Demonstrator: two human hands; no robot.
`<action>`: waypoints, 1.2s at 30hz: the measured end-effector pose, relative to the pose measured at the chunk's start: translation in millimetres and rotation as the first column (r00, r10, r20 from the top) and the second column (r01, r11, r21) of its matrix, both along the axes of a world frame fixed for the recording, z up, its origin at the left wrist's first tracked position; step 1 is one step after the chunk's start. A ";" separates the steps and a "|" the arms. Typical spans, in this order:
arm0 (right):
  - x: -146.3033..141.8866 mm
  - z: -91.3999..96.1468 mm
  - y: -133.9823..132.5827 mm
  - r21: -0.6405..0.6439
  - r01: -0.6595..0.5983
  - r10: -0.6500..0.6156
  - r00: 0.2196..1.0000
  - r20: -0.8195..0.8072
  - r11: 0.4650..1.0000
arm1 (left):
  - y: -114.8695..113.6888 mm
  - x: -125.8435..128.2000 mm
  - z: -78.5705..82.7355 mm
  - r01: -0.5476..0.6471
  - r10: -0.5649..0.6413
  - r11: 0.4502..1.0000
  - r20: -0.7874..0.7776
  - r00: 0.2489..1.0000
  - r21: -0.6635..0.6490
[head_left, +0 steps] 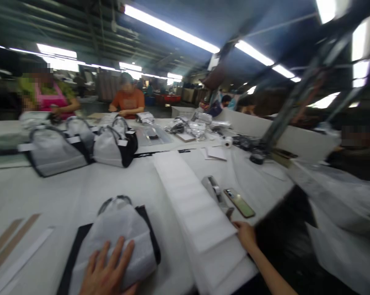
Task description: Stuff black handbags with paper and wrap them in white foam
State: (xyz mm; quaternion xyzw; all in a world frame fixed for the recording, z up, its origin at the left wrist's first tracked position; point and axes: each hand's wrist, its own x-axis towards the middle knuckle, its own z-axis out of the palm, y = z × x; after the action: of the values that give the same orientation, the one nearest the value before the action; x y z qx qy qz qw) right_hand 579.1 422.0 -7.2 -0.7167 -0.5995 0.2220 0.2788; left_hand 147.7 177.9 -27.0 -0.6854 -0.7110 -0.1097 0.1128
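While a white cloth bag (123,225) with black sides lies on the counter (65,196), to the left of the near half of a stack of white foam sheets (188,192), it looks to me light, soft and slack, likely to crease rather than break. I'd take hold of it at the gathered top by the dark loop (104,206), or along a black side. On its front lies the left grip (109,268), fingers spread and palm down, pinching nothing that I can see. At the stack's right edge, near its close end, the right grip (245,237) has its fingers drawn in by the sheets; whether they pinch one I cannot tell from where I stand. Just right of the stack sit a green phone (240,203) and a tape dispenser (214,187). Beyond its far end, to the left, similar bags (57,149) stand upright, with clear-wrapped packets (197,127) farther off to the right. Past them, left of the stack, one person in orange (129,98) and another in a pink apron (51,96) sit facing us.
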 end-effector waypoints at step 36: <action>-397.1 106.5 -36.6 -0.595 -0.724 0.765 -0.586 0.266 -0.348 | 5.2 -1.1 36.7 -0.019 0.064 0.976 0.205 0.977 -0.218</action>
State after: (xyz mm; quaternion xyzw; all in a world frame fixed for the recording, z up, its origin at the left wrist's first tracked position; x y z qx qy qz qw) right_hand 182.1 385.4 99.3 0.0814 -0.9501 0.0988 -0.2845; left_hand 146.6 183.1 9.7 -0.6630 -0.7408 -0.1020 -0.0356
